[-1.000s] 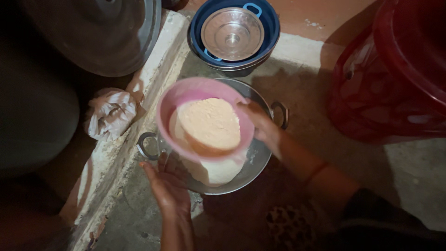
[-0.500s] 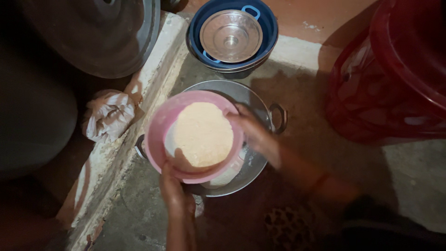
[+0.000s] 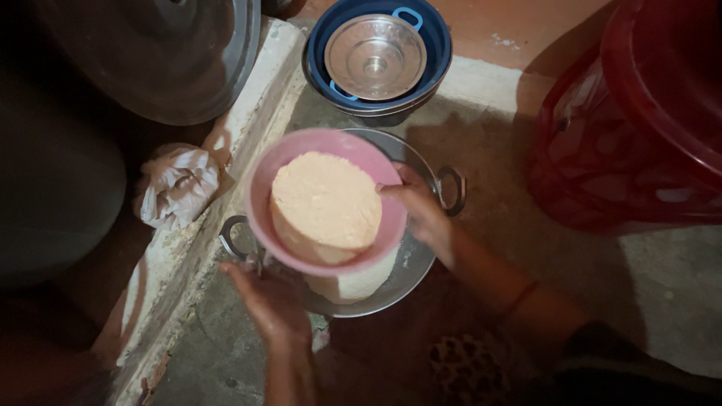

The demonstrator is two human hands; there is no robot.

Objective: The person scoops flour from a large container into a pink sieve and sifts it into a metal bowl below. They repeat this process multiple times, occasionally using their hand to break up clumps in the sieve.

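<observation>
Ahead of me a blue basin [image 3: 436, 53] holds a steel lid [image 3: 374, 56]. To my right stands a big red bucket [image 3: 639, 128]. On my left, a crumpled white cloth [image 3: 179, 188] lies by the concrete ledge [image 3: 248, 113], under a large metal lid [image 3: 165, 53].

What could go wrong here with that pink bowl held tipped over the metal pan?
The pale dough block sits loose in the tilted pink bowl, so it might slide out unevenly and miss the metal pan. The right hand grips only the rim, while the left hand is below, so the bowl could slip.
</observation>
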